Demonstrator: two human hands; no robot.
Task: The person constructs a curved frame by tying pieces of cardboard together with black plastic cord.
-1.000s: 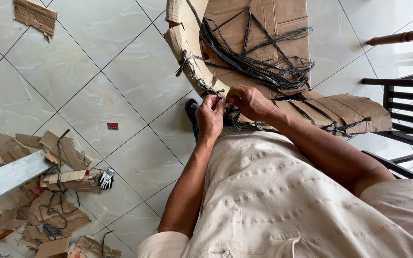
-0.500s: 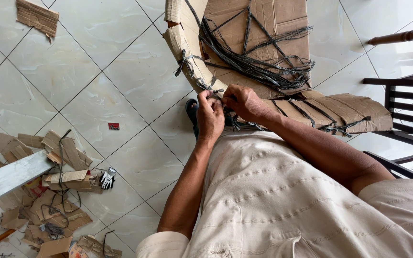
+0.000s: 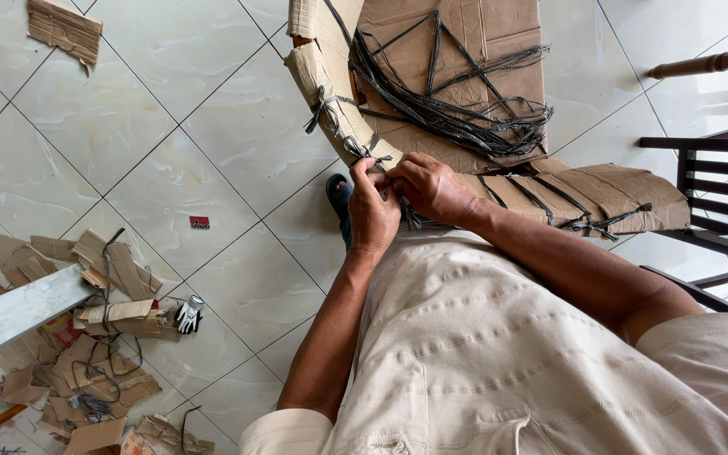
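Both hands had edged slightly up the cardboard-wrapped frame (image 3: 323, 80) since the earlier frame.
The left hand (image 3: 372, 211) pinched the black strap knot (image 3: 370, 152), steadying it; the right hand (image 3: 428, 187) curled on neighbouring straps.

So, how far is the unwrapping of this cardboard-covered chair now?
Partly done. Torn cardboard scraps and cut cord lie on the tiled floor. In hand: the left hand and right hand pinch a black strap knot on the wrapped chair frame. Left: cardboard still covers the frame, with a loose strap bundle and further ties.
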